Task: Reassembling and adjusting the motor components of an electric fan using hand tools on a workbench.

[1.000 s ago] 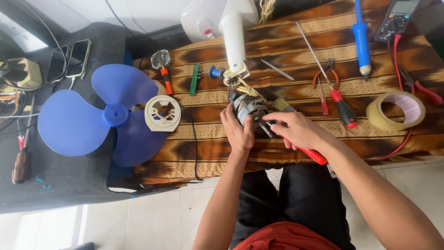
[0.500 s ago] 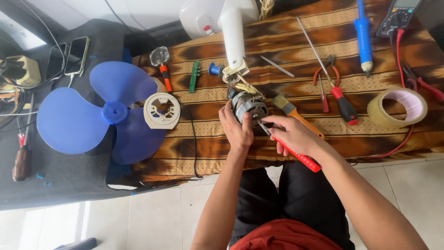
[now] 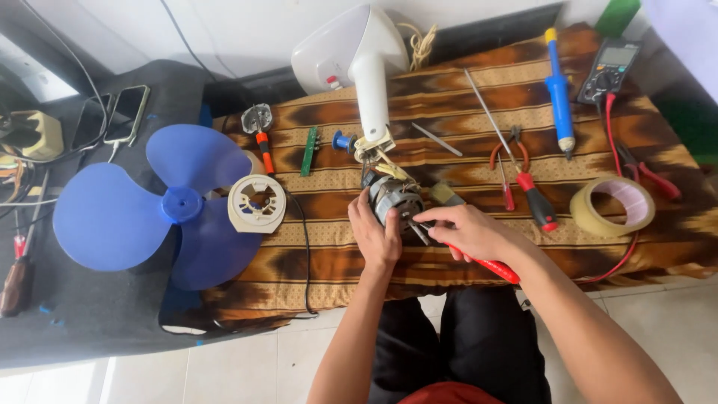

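A grey fan motor (image 3: 394, 197) with copper windings lies on the brown patterned cloth (image 3: 464, 157), wired to the white fan stand (image 3: 359, 60) behind it. My left hand (image 3: 376, 236) cups the motor's near left side. My right hand (image 3: 467, 232) grips red-handled pliers (image 3: 490, 265) whose tips meet the motor's front right. A flat brown tool (image 3: 446, 194) lies just right of the motor.
A blue fan blade (image 3: 149, 209) and a cream round cover (image 3: 256, 203) lie to the left. On the right lie a red-handled screwdriver (image 3: 535, 198), a tape roll (image 3: 613, 206), a blue soldering iron (image 3: 559, 93) and a multimeter (image 3: 608, 69). Phones (image 3: 123, 112) rest far left.
Both hands stay on the motor; my right hand and the pliers have shifted slightly at its front.
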